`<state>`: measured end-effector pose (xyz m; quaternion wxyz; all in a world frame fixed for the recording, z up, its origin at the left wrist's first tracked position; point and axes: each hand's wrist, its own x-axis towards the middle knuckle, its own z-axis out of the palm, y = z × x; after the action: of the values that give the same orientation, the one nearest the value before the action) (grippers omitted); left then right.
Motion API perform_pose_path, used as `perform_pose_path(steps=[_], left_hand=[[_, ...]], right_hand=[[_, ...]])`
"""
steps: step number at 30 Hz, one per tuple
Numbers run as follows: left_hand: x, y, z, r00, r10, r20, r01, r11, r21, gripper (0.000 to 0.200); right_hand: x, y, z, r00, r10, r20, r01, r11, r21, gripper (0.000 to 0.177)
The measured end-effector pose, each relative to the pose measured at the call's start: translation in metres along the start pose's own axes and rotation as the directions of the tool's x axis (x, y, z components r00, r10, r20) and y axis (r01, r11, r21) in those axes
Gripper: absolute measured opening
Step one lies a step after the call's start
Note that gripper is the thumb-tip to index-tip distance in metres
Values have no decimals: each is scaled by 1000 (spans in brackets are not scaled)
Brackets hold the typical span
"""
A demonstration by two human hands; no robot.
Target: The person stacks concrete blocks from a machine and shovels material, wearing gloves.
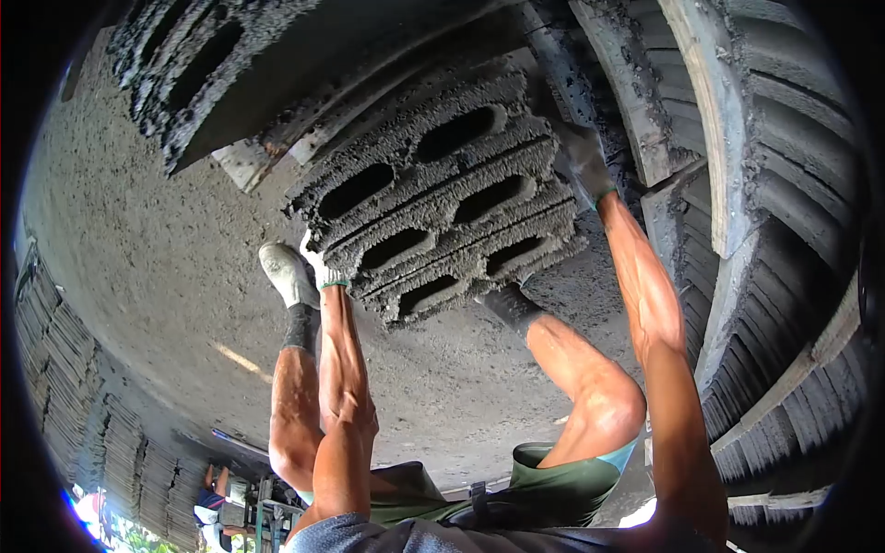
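Two gloved hands hold a rough, dark-grey set of three concrete hollow blocks, set side by side and pierced by six oval slots. The left hand, in a whitish glove with a green cuff, has its grip closed against the near-left end of the set. The right hand, in a dark-grey glove with a green cuff, has its grip closed against the opposite end, farther forward. The fingers are largely hidden, so how tightly they curl cannot be told. The set lies tilted between the two grips and partly covers the right foot. Just left of the left grip stands the left foot in a pale, dusty shoe, on a grey-brown, gritty floor. Forward and left of that grip is a second mass of rough grey slotted concrete. Right of the right grip run long, pale-grey wooden beams, with dark-grey ridged stacks beyond. Well behind and left of the left grip, a person in a dark top stands near upright grey stacks.
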<state>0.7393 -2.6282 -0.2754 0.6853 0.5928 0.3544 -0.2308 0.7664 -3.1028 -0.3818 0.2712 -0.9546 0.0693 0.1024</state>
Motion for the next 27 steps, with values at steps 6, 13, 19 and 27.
perform_pose_path(steps=[6, 13, 19, 27], left_hand=[[128, -22, 73, 996, 55, 65, -60, 995, 75, 33], [165, -36, 88, 997, 55, 52, -61, 991, 122, 27], [121, -39, 65, 1000, 17, 3, -18, 985, 170, 23], [176, -28, 89, 998, 61, 2, -60, 975, 216, 20]], right_hand=[[34, 62, 36, 994, 3, 111, 28, 961, -273, 50], [74, 108, 65, 971, 151, 187, -77, 933, -352, 44], [89, 72, 36, 968, 186, 169, -116, 928, -354, 36], [96, 40, 16, 965, 220, 146, -156, 922, -354, 33]])
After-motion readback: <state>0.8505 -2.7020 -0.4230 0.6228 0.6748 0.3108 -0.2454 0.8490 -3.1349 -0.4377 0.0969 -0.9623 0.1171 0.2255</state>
